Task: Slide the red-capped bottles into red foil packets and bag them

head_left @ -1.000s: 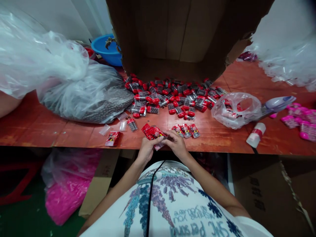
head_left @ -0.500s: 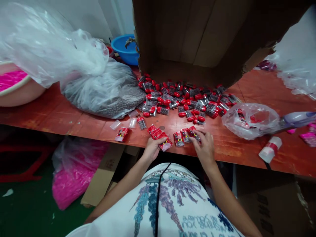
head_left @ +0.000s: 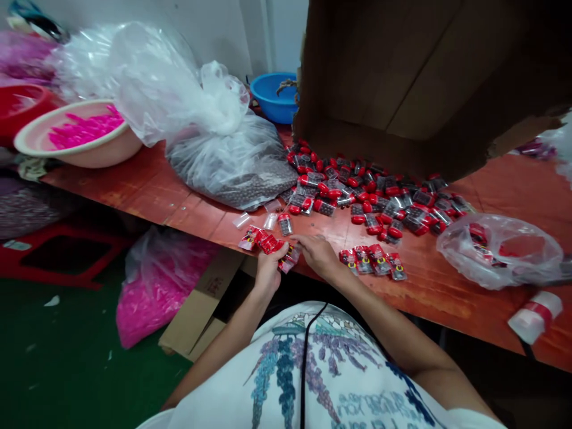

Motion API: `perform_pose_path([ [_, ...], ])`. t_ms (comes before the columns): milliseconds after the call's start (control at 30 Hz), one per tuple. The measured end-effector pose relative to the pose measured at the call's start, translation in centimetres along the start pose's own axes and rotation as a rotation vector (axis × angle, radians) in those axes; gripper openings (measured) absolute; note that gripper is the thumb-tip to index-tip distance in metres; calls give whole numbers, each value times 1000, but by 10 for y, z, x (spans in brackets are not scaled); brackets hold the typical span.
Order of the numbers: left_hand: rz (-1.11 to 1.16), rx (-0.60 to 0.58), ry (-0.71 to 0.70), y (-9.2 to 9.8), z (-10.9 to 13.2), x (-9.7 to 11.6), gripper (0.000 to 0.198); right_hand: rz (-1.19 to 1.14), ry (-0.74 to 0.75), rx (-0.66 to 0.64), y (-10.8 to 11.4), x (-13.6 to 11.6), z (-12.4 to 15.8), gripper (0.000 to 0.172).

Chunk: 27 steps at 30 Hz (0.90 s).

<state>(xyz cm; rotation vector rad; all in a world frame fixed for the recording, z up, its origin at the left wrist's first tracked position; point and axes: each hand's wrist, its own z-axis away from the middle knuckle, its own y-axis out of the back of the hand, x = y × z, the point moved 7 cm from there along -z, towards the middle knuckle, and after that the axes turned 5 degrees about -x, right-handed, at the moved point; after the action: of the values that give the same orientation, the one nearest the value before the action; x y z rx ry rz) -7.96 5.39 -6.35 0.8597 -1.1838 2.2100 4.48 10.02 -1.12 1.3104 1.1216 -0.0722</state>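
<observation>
My left hand (head_left: 268, 269) is closed round a few small red printed packets (head_left: 270, 243), its thumb on top. My right hand (head_left: 319, 256) has come across to them, its fingers pinching at the right end of the held packets; the fingertips are partly hidden. Just beyond the held packets, another red packet (head_left: 248, 238) shows at the left. Right of my hands, several red printed packets (head_left: 379, 260) lie side by side near the table edge. A small clear case with dark beads (head_left: 285, 224) lies just behind my hands, beside clear empty sleeves (head_left: 242, 220).
Red-capped bead containers (head_left: 370, 196) lie heaped before a large cardboard box (head_left: 402, 77). A tied bag of dark beads (head_left: 241, 161) and a basin of pink pieces (head_left: 80, 137) stand left. An open plastic bag (head_left: 496, 256) and a white roll (head_left: 534, 316) lie right.
My right hand has left the row of packets and moved left to those in my left hand. More of the row is uncovered. The view has swung left.
</observation>
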Motion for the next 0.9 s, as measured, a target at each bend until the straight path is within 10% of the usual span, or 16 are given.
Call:
perform_pose_path([
  [333, 170, 123, 65, 17, -7, 24, 17, 317, -279, -34, -28, 16, -53, 46],
  [567, 267, 113, 177, 7, -13, 10, 12, -56, -311, 28, -5, 42, 4, 58],
  [900, 219, 26, 234, -41, -10, -20, 14, -323, -210, 283, 32, 9, 68, 49],
])
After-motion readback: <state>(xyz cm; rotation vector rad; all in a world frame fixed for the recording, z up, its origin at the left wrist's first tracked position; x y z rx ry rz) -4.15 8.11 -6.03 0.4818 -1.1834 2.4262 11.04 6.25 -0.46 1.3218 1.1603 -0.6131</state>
